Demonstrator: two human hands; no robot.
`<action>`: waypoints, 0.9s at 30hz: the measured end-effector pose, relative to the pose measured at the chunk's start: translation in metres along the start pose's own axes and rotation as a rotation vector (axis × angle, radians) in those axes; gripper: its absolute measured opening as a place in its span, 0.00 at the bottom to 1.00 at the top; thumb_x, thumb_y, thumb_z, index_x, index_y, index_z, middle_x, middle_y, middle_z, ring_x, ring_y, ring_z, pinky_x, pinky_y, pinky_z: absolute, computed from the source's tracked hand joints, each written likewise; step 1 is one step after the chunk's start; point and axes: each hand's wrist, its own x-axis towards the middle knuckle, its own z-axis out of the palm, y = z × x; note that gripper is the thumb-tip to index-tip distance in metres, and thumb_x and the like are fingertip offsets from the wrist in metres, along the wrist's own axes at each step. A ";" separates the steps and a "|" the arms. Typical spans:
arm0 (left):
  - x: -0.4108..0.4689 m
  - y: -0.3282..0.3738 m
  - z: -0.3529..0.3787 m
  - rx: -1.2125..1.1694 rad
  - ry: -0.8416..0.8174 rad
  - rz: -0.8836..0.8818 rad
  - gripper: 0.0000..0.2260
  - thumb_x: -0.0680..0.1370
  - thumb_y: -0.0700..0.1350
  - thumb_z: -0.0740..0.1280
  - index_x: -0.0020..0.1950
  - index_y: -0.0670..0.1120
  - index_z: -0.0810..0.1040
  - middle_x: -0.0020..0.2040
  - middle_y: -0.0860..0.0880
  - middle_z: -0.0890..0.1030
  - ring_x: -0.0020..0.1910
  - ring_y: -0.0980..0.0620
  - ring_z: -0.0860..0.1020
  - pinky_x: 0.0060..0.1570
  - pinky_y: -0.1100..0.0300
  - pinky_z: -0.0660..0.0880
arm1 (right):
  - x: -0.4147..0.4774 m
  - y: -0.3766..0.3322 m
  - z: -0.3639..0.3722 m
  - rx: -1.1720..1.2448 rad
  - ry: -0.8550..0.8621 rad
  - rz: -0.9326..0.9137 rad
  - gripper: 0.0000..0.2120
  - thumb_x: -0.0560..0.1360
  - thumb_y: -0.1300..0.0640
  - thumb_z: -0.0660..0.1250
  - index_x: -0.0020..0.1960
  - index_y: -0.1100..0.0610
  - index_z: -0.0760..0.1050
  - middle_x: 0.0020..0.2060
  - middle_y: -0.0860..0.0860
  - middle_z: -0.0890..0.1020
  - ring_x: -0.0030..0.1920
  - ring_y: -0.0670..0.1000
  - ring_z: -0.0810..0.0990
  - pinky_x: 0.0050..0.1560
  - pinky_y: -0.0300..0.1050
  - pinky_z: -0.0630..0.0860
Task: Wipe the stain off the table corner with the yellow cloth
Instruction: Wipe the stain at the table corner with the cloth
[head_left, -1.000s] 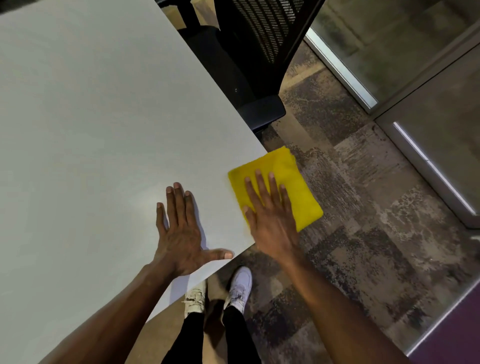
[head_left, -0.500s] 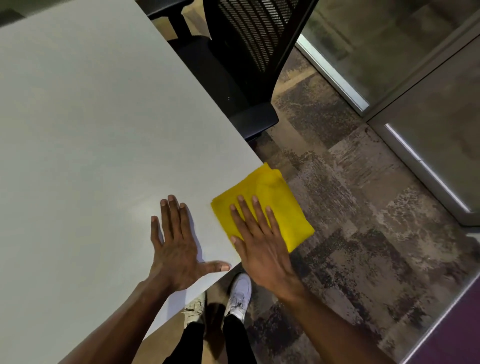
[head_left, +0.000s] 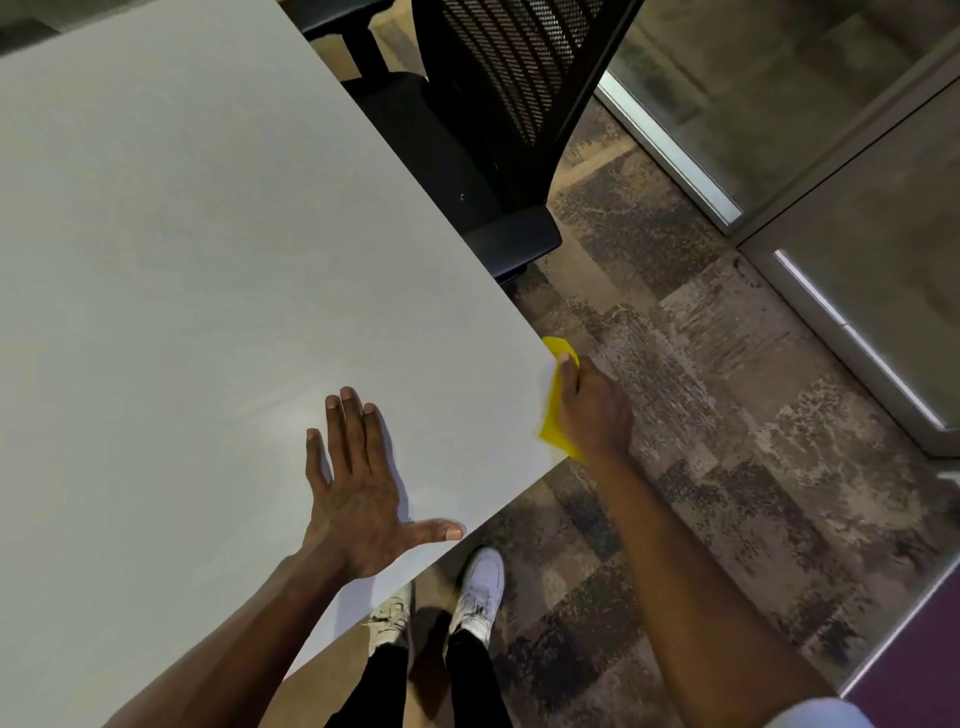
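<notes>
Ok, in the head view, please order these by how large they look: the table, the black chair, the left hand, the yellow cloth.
1. table
2. black chair
3. left hand
4. yellow cloth: only a strip shows beside the right hand, so its true size is unsure.

Left grip (head_left: 358, 499) lies flat, splayed; right grip (head_left: 595, 410) curls, clutching.

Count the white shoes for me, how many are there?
2. The right shoe is on the carpet; the left shoe is beside it, by the table edge. None seem hidden.
</notes>
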 end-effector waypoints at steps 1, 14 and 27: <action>0.000 0.001 -0.001 0.008 -0.007 -0.002 0.76 0.61 0.92 0.53 0.85 0.36 0.33 0.86 0.35 0.30 0.87 0.34 0.32 0.83 0.25 0.45 | 0.008 -0.004 -0.002 -0.019 -0.027 -0.029 0.24 0.89 0.45 0.52 0.66 0.61 0.79 0.57 0.66 0.85 0.58 0.69 0.82 0.49 0.57 0.73; -0.002 0.001 -0.002 0.024 0.025 0.005 0.75 0.62 0.91 0.52 0.86 0.34 0.37 0.87 0.33 0.34 0.88 0.33 0.35 0.83 0.25 0.47 | -0.048 0.051 -0.022 0.246 -0.099 -0.123 0.20 0.88 0.53 0.59 0.78 0.53 0.74 0.60 0.60 0.87 0.54 0.64 0.85 0.46 0.45 0.71; 0.002 0.000 0.005 0.000 0.039 0.016 0.77 0.60 0.91 0.56 0.86 0.34 0.40 0.88 0.32 0.39 0.88 0.32 0.40 0.80 0.22 0.53 | 0.001 -0.003 -0.004 -0.093 -0.171 -0.203 0.24 0.89 0.45 0.52 0.80 0.54 0.65 0.69 0.63 0.81 0.64 0.69 0.81 0.57 0.62 0.76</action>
